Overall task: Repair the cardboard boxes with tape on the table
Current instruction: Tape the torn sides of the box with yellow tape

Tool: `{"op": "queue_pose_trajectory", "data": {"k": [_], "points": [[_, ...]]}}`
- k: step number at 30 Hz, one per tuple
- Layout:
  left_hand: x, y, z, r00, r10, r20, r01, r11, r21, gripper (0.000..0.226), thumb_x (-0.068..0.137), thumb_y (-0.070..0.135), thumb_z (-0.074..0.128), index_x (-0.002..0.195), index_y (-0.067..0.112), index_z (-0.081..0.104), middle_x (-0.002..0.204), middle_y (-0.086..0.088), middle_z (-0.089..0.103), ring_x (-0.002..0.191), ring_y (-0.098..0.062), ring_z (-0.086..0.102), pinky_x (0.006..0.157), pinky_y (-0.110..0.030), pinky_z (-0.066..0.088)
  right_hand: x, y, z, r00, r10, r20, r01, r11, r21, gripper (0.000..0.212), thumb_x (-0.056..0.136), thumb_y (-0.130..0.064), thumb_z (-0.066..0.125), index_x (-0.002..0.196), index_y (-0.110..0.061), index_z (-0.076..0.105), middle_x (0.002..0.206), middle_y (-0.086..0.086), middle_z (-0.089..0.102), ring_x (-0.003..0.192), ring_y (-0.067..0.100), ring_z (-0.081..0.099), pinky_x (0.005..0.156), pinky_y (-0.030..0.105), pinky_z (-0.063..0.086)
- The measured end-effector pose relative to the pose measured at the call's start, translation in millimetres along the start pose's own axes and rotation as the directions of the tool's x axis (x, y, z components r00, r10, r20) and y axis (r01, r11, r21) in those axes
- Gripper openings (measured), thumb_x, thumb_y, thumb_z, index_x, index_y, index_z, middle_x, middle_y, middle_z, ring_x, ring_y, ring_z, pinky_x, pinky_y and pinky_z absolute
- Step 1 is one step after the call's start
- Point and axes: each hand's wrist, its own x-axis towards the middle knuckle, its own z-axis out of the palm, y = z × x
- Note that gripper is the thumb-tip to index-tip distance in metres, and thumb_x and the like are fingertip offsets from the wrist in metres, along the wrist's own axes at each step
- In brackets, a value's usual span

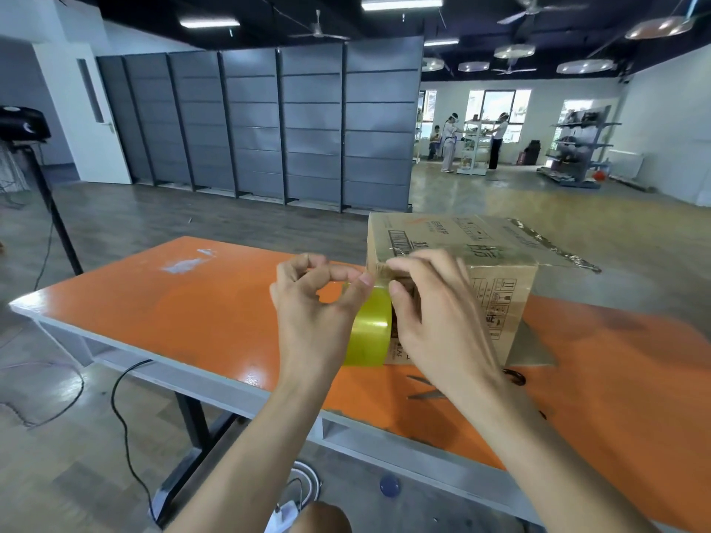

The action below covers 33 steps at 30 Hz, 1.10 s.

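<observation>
Yellow tape roll upright, axis L-R, just beside cardboard box corner

By the cardboard box, the left hand and right hand hold the tape roll.

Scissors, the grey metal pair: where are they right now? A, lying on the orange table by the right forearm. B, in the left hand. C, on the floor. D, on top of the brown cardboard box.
A: the grey metal scissors lie flat on the orange table in front of the brown cardboard box, partly hidden by the right forearm, while the left hand and right hand hold the yellow tape roll.
</observation>
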Motion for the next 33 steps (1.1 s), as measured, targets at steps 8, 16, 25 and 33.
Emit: {"op": "queue_pose_trajectory", "data": {"k": [8, 16, 25, 33], "points": [[0, 10, 6, 0.993, -0.088, 0.072, 0.107, 0.942, -0.318, 0.013, 0.088, 0.012, 0.078, 0.076, 0.016, 0.075, 0.078, 0.001, 0.074, 0.078, -0.012, 0.065, 0.08, -0.031, 0.05, -17, -19, -20, 0.858, 0.269, 0.437, -0.464, 0.771, 0.437, 0.052, 0.092, -0.066, 0.044, 0.139, -0.045, 0.045, 0.114, -0.045, 0.046, 0.103, -0.034, 0.042, 0.087, 0.003, 0.034], [7, 3, 13, 0.957, -0.274, 0.095, 0.289, 0.868, -0.405, 0.013, 0.087, 0.006, 0.077, 0.075, 0.01, 0.073, 0.072, 0.001, 0.071, 0.067, -0.003, 0.064, 0.064, -0.01, 0.048, -23, -22, -22, 0.865, 0.308, 0.395, -0.443, 0.839, 0.315, 0.058, 0.101, -0.05, 0.049, 0.154, -0.037, 0.029, 0.151, -0.013, 0.047, 0.135, 0.007, 0.047, 0.114, 0.034, 0.038], [15, -6, 20, 0.961, -0.272, 0.049, 0.259, 0.823, -0.506, 0.012, 0.09, 0.009, 0.075, 0.079, 0.015, 0.074, 0.076, 0.003, 0.071, 0.075, -0.005, 0.064, 0.078, -0.015, 0.05, -10, -32, -26, 0.866, 0.374, 0.332, -0.382, 0.923, -0.045, 0.038, 0.102, -0.046, 0.045, 0.133, -0.026, 0.053, 0.082, 0.0, 0.075, 0.081, 0.024, 0.072, 0.08, 0.039, 0.057], [32, -13, 31, 0.912, -0.382, 0.152, 0.405, 0.776, -0.483, 0.01, 0.092, 0.022, 0.074, 0.082, 0.023, 0.071, 0.07, 0.011, 0.064, 0.064, -0.002, 0.057, 0.081, -0.027, 0.043, 7, -30, -22, 0.898, 0.347, 0.269, -0.325, 0.937, -0.126, 0.037, 0.102, -0.045, 0.045, 0.132, -0.028, 0.059, 0.116, 0.001, 0.072, 0.099, 0.031, 0.069, 0.084, 0.04, 0.054]]}}
